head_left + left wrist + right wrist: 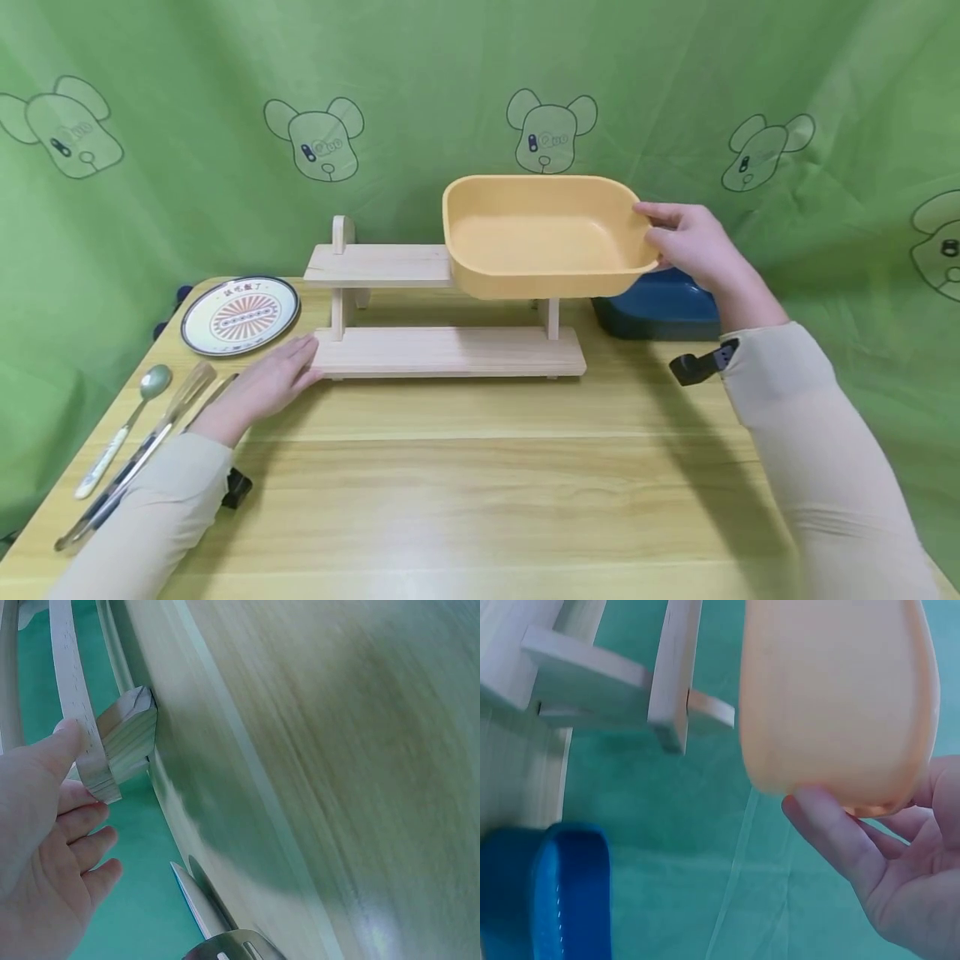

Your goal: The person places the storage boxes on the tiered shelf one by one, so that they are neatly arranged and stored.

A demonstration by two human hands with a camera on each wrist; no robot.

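A yellow plastic basin (543, 233), open side up, is gripped at its right end by my right hand (693, 242). In the right wrist view a gap shows between the basin (832, 697) and the upper board (676, 667) of the two-tier wooden shelf. From the head, the basin covers that board's right part. My left hand (273, 379) is at the left end of the shelf's lower board (450, 352). The left wrist view shows its thumb and index finger pinching a board end (96, 769), with the other fingers loosely bent.
A blue basin (660, 308) stands right of the shelf, partly behind the yellow one. At the left lie a patterned plate (242, 317), a spoon (123, 429) and a slotted metal utensil (183, 392). A green curtain (435, 75) hangs behind the table (480, 500).
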